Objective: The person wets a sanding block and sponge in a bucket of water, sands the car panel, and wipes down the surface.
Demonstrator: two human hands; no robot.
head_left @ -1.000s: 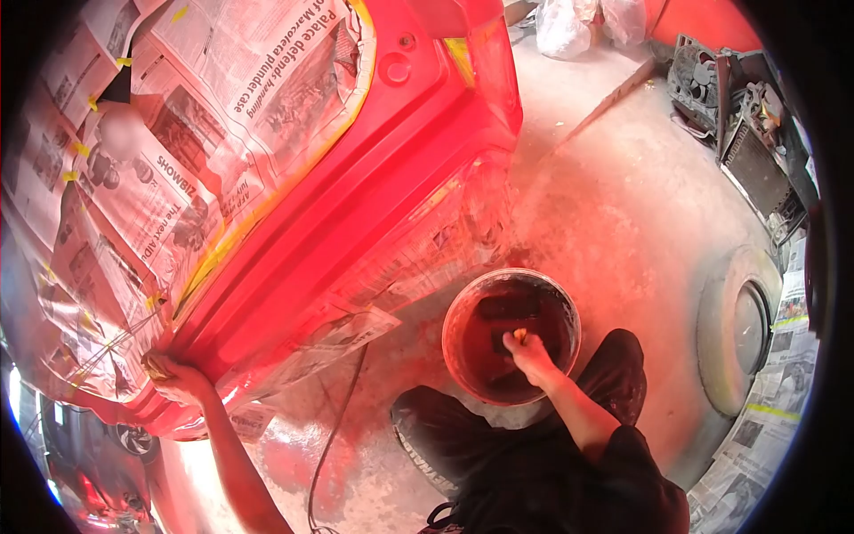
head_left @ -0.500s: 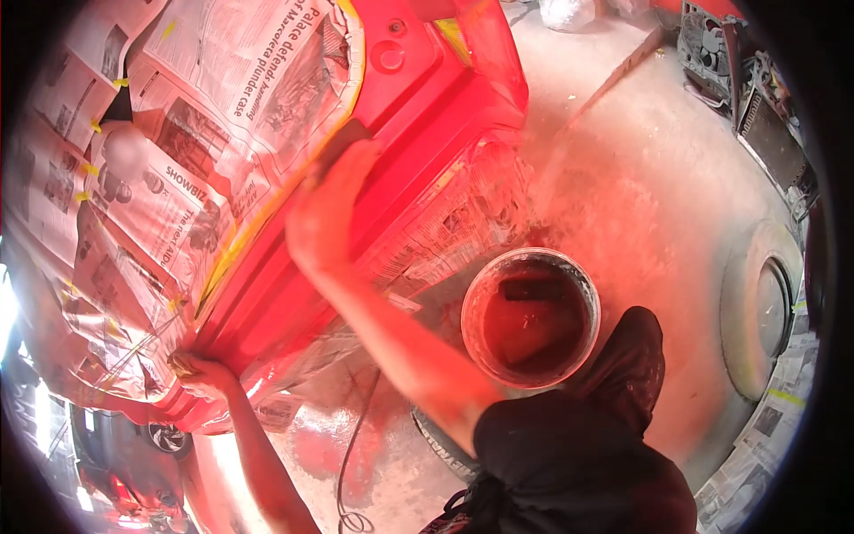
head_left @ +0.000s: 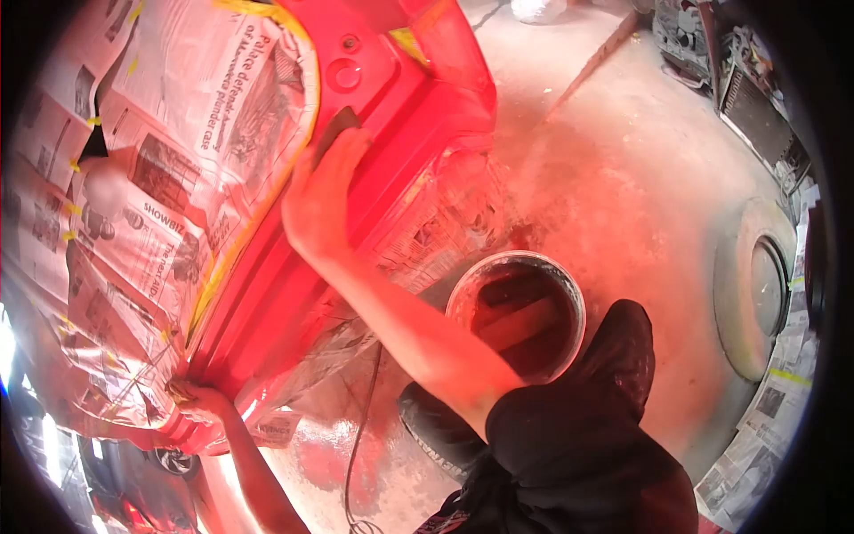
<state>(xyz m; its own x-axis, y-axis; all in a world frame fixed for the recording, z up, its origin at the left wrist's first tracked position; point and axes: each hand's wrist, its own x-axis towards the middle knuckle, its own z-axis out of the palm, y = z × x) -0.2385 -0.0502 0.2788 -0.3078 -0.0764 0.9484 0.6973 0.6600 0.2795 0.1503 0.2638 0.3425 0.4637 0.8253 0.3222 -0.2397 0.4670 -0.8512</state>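
Observation:
A red car body panel [head_left: 294,267] runs diagonally, its upper side masked with newspaper [head_left: 169,151] and yellow tape. My right hand [head_left: 322,191] is closed on a dark flat pad [head_left: 341,125], which lies against the panel beside the taped edge. Down at the panel's lower left corner, my left hand [head_left: 203,402] is closed around a small brownish thing too hidden to name. A round bucket [head_left: 578,311] stands on the floor below my right forearm, with dark liquid and block-like shapes inside.
Dark car parts [head_left: 752,107] lie at the upper right. A tyre [head_left: 734,303] lies on the floor at the right, beside newspaper sheets [head_left: 765,427]. A thin cable [head_left: 360,445] runs along the floor near my legs. Another car [head_left: 133,481] is at the lower left.
My right hand has come out of the bucket and up to the panel with the dark pad. My left hand has stayed at the panel's corner. The view has shifted slightly.

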